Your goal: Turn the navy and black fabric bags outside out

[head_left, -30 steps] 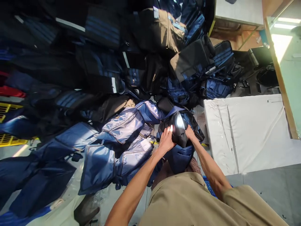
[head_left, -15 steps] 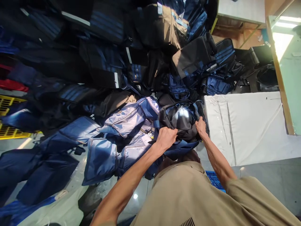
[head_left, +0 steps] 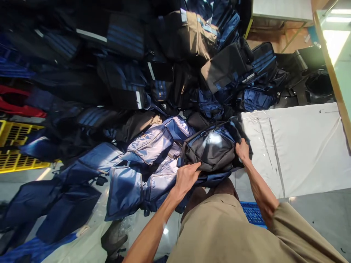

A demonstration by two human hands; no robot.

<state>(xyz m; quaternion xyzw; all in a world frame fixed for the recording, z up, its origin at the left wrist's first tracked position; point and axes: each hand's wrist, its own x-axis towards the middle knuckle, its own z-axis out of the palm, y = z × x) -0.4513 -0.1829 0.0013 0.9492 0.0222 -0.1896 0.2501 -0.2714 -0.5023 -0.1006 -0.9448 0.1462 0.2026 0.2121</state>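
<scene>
We have the soft black fabric bag with blue trim (head_left: pixel 219 155) in front of our knees, between the shiny pale-blue fabric bags (head_left: pixel 150 144) and the white, plastic-wrapped rectangular slab (head_left: pixel 304 149). Our left hand (head_left: pixel 188 179) looks closed on its near left edge, thumb against fingers; our right hand (head_left: pixel 242 150) looks clamped on its right end, though some fingertips are lost in the dark cloth. We judge that the slack fabric could slip from the left pinch under an uneven tug, since little of it seems caught there. Our right knuckles, close beside the slab, could scrape its edge if we pulled wide, and a leftward swing could drag the neighbouring bags along
</scene>
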